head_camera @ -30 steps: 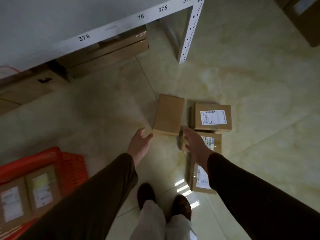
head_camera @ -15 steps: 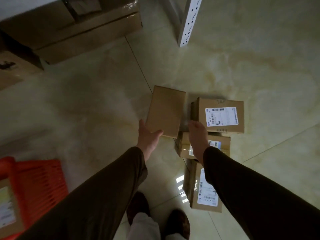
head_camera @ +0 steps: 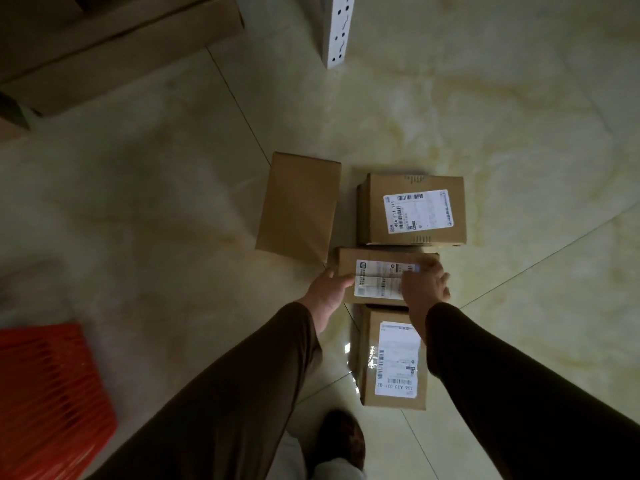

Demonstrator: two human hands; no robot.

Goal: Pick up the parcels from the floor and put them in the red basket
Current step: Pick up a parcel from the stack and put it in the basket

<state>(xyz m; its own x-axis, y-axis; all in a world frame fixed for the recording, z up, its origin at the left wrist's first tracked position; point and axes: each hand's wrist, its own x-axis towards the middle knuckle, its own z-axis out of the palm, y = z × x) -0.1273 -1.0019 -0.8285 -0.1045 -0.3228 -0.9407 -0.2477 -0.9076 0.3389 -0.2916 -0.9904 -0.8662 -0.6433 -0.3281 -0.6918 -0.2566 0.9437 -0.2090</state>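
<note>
Evidently I am dealing with rigid goods: four small cardboard parcels lie clustered on the tiled floor [head_camera: 485, 116], each stiff-walled, taped, and by my guess light enough for one pair of hands. The red basket [head_camera: 48, 393] waits well apart at lower left. Of the parcels, the labelled one farthest from me [head_camera: 412, 209] and the plain unlabelled box [head_camera: 298, 206] lie beside each other, the nearest labelled box [head_camera: 391, 362] sits by my shoe, and the middle parcel [head_camera: 377, 275] lies between them, touching its neighbours. That middle one is the piece in hand. Smooth card and glossy tape may slip, so I judge the short ends the right purchase, squeezed from both sides.

Both arms reach forward and down, sleeves dark. My left hand [head_camera: 329, 289] cups the parcel's left end, thumb curled over the top edge. My right hand [head_camera: 424, 285] covers the right end, fingers bent down over the far edge, partly hiding the label. Whether the parcel has left the floor, I cannot tell.
</note>
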